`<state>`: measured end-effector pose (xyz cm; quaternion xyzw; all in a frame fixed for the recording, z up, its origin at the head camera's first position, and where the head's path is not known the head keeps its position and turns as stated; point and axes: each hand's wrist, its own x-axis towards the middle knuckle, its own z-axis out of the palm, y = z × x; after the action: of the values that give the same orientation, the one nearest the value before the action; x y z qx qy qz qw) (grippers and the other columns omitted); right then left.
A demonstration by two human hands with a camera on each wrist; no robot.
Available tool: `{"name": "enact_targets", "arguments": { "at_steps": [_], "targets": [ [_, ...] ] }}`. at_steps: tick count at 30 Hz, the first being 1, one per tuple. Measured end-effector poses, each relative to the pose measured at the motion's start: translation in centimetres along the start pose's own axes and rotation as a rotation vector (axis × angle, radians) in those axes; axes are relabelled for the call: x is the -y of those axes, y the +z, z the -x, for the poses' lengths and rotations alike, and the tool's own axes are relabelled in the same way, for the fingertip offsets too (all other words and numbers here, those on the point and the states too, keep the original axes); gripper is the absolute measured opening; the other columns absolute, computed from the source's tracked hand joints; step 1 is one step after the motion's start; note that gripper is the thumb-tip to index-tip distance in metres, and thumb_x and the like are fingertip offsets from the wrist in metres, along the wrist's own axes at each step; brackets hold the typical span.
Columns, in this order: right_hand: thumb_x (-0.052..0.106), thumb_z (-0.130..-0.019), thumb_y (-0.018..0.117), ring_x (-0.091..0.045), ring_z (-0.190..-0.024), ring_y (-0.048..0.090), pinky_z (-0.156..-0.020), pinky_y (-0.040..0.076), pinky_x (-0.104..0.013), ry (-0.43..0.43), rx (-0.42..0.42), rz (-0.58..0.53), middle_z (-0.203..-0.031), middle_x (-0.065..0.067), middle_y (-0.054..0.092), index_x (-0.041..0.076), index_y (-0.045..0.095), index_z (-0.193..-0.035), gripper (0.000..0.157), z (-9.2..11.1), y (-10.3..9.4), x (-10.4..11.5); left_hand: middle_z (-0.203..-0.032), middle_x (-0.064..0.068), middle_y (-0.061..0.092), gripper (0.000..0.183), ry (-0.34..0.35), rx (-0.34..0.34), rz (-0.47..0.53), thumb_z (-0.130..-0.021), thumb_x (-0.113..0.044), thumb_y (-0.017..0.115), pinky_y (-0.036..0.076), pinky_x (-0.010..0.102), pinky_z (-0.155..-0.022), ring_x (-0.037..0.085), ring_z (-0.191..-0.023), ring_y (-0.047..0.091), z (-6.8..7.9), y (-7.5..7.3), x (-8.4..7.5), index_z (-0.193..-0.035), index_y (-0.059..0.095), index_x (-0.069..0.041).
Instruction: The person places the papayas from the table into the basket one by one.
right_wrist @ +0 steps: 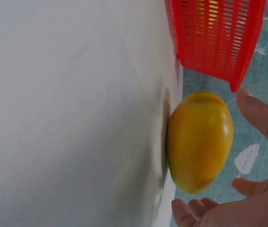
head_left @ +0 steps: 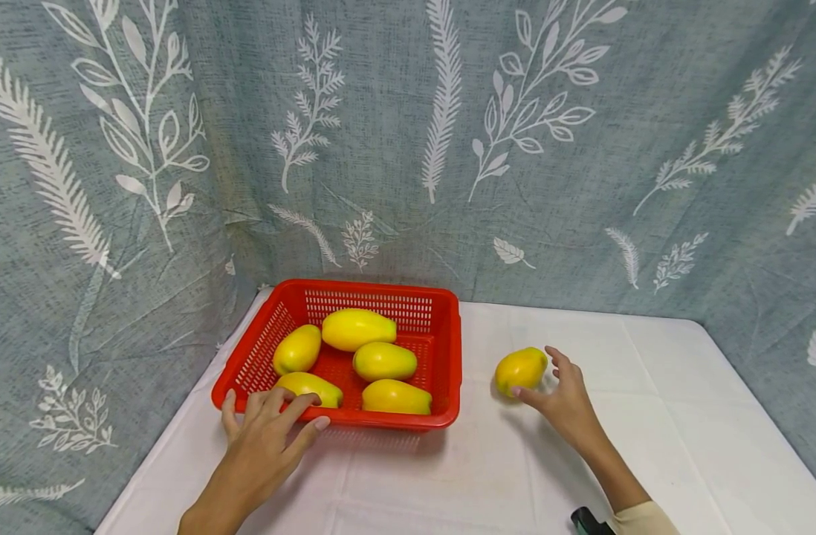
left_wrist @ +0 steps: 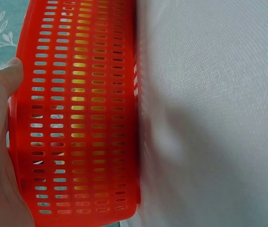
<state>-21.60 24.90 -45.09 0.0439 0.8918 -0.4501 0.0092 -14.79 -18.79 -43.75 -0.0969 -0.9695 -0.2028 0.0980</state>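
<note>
A red plastic basket (head_left: 452,357) with slotted walls holds several yellow papayas (head_left: 384,362). Over its near left rim lies my left hand (head_left: 261,438), fingers spread and loosely bent above a papaya (head_left: 311,388). In the left wrist view the thumb (left_wrist: 14,71) touches the basket's rim. One more papaya (head_left: 520,371), yellow with a greenish end, lies on the cloth to the right of the basket. My right hand (head_left: 568,405) reaches around it, thumb on the near side and fingers beyond. The right wrist view shows gaps between this fruit and the fingers (right_wrist: 181,213).
A white cloth (head_left: 649,416) covers the table. Grey-green curtains (head_left: 394,148) with white leaf prints stand behind and at both sides. A dark object (head_left: 588,522) shows by the right sleeve (head_left: 643,519) at the bottom edge.
</note>
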Motion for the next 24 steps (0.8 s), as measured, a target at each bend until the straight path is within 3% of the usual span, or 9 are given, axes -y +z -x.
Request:
{"name": "enact_targets", "arguments": {
  "at_steps": [13, 24],
  "targets": [
    [0.033, -0.084, 0.090, -0.055, -0.150, 0.029, -0.121, 0.028, -0.071, -0.005, 0.026, 0.073, -0.161, -0.039, 0.027, -0.005, 0.024, -0.162, 0.109, -1.7, 0.7, -0.3, -0.119, 0.012, 0.061, 0.040, -0.013, 0.014, -0.015, -0.101, -0.051, 0.066, 0.000, 0.081, -0.112, 0.042, -0.121, 0.049, 0.0, -0.1, 0.1, -0.128, 0.071, -0.022],
    [0.034, -0.083, 0.091, -0.055, -0.144, 0.033, -0.118, 0.031, -0.071, -0.030, 0.042, 0.091, -0.158, -0.039, 0.031, -0.008, 0.024, -0.161, 0.111, -2.5, 1.3, -0.6, -0.120, 0.013, 0.061, 0.042, -0.007, 0.014, -0.016, -0.103, -0.055, 0.063, 0.000, 0.081, -0.112, 0.042, -0.122, 0.048, 0.0, -0.1, 0.2, -0.129, 0.071, -0.022]
  ]
}}
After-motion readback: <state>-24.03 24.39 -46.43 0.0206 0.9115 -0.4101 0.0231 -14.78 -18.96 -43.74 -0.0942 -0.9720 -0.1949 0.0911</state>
